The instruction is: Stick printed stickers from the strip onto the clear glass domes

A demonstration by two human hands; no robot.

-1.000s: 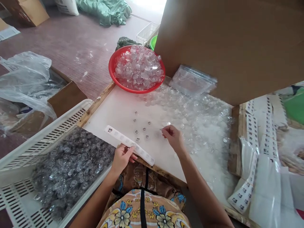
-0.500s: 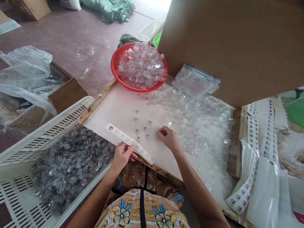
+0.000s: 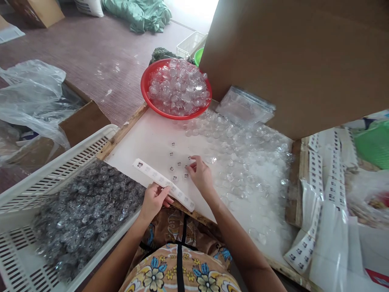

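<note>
In my left hand (image 3: 155, 198) is a white sticker strip (image 3: 162, 181), pinched between thumb and fingers over the board's near edge. One dark printed sticker shows at the strip's far left end; its other places look pale. My right hand (image 3: 200, 174) is closed in a pinch low over the white board (image 3: 146, 138). At its fingertips is a small dark spot, too small and covered to name. Just left of those fingers lie several clear discs with dark prints (image 3: 174, 178), spread apart. Plain clear discs (image 3: 234, 162) cover the board's right side.
A red basin (image 3: 146, 95) heaped with clear discs stands at the board's back edge. On the left, a white plastic basket (image 3: 103, 136) holds a pile of dark-printed pieces (image 3: 94, 215). Sticker strips (image 3: 316, 174) hang at right, beyond a wooden rail (image 3: 294, 186). Cardboard (image 3: 288, 61) rises behind.
My right hand has moved left, from beside the plain discs to the printed ones. One printed disc near it sits slightly further left. My left hand still holds the strip, and the view has shifted a little.
</note>
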